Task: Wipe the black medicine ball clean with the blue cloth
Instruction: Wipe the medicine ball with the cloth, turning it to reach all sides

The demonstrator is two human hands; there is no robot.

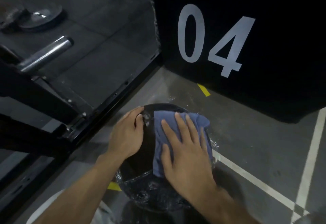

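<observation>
Centrally, low in the head view, the black medicine ball (141, 155) sat on the grey concrete floor (247, 144), its glossy surface flecked with wet-looking highlights along the lower and right edges.

The left hand (127, 133) rested on the ball's upper-left side. Its fingers were curved over the ball's contour, with fingertips near the top rim; the hand braced the ball rather than pinching anything.

The right hand (185, 151) lay flat, fingers straight and spread, palm pressing the blue cloth (164, 132) onto the ball's upper-right surface. The cloth was bunched, and it draped past the fingertips toward the ball's right edge. No finger was curled round the cloth.

Clearances:
- Left of the ball: a black steel rack base (98, 114) ran diagonally, just beside the left hand. A chrome bar sleeve (47, 54) projected above the dark rubber mat (105, 29) behind it.
- Beyond the ball: a black panel (264, 82) marked "04" stood near, with a strip of bare floor between.
- Right of the ball: open floor crossed by white painted lines (310, 153).
- Yellow tape marks (204, 90) lay on the floor beyond the ball and at its lower left.
</observation>
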